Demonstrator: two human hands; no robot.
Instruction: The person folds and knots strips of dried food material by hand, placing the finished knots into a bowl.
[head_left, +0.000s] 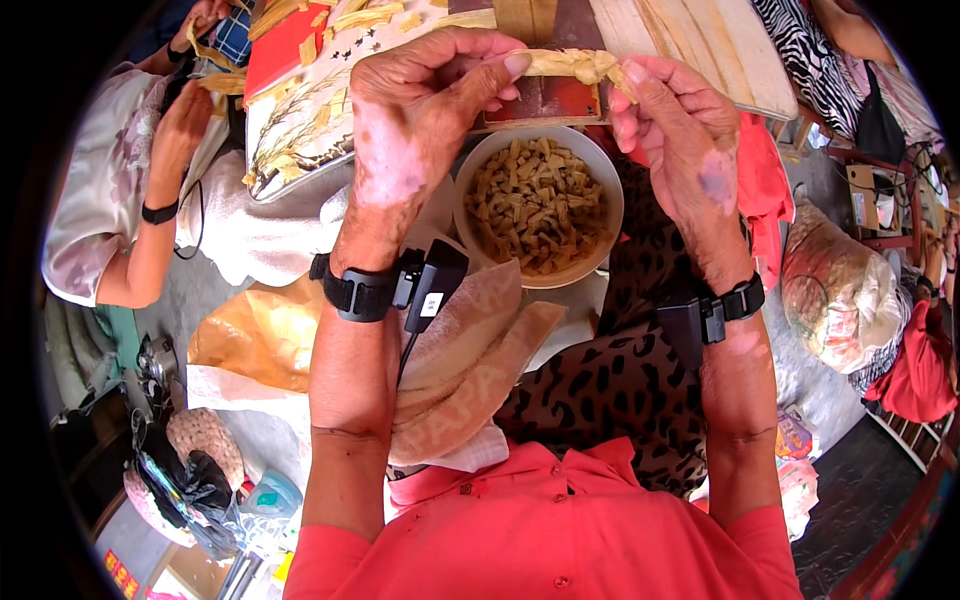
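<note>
Between my two hands stretches a pale yellow, twisted strip (574, 66) that looks like dried plant husk, with a knot-like bulge near its right end. My left hand (431, 105) pinches its left end between thumb and fingers. The right end is pinched by my right hand (679, 127), thumb uppermost. Below and between the hands stands a round white bowl (466, 180), holding many short knotted pieces (536, 199) of similar material. The strip is held above the near edge of the table, over a dark red board (544, 101).
Loose strips lie on the patterned table (300, 142) at the left. A wooden board (697, 52) is at the right. A co-worker's hands (184, 112) hold strips at far left. A brown towel (457, 375) covers my lap; a stuffed sack (840, 292) stands on the floor at right.
</note>
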